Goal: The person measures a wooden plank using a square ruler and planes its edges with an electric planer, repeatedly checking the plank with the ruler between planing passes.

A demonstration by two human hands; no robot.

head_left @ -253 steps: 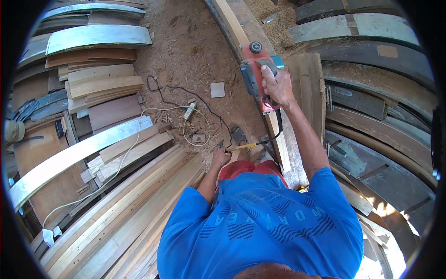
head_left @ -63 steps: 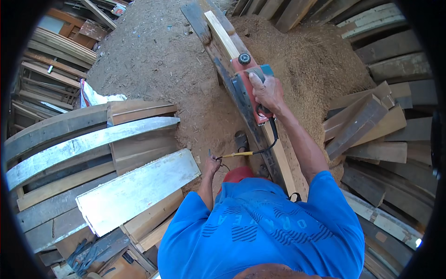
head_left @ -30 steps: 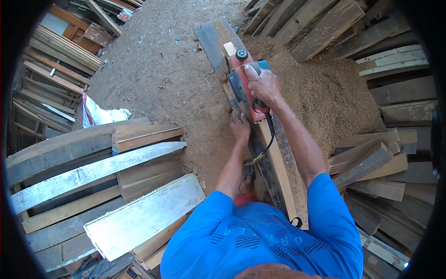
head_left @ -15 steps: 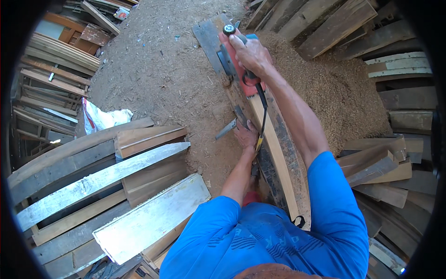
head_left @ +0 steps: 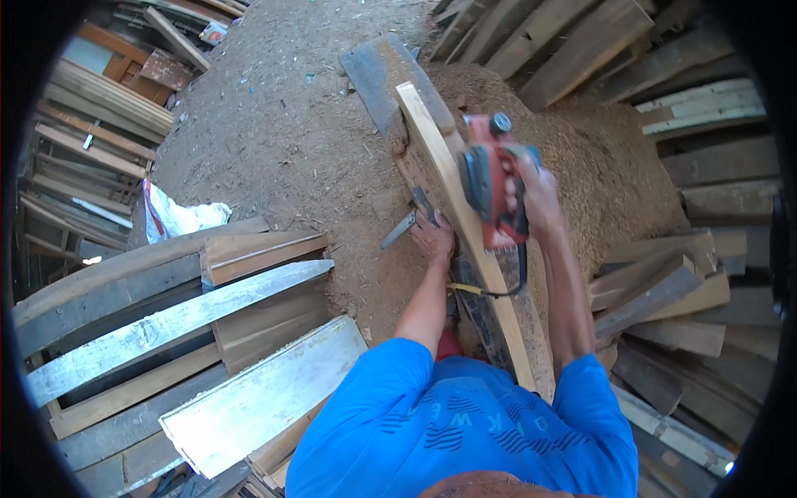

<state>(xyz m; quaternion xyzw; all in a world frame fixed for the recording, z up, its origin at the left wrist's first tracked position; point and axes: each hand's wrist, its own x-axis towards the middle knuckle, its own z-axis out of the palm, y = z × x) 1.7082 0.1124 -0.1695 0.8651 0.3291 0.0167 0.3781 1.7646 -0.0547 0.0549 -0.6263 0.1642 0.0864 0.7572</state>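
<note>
My right hand (head_left: 541, 199) grips the handle of a red electric planer (head_left: 501, 170), slightly blurred by motion. The planer is raised off to the right of a long pale timber strip (head_left: 440, 153), overlapping its right edge in the view. That strip lies lengthwise on a worn wooden bench beam (head_left: 481, 309), its near end by my shirt. My left hand (head_left: 435, 239) rests low at the beam's left side, fingers spread. Beside those fingers are a grey metal blade (head_left: 398, 230) and a dark strip (head_left: 423, 201). A cord with a yellow section (head_left: 467, 288) runs from the planer toward my left forearm.
Wood shavings (head_left: 606, 166) are heaped right of the beam. Stacked boards (head_left: 581, 50) stand at the far right, with more timber (head_left: 672, 290) nearer. White-painted planks (head_left: 257, 390) and other boards lie at left, near a white sack (head_left: 183, 214).
My right hand has lifted the planer off the strip's far end and drawn it back to the right, uncovering that end. My left hand stays at the beam's side.
</note>
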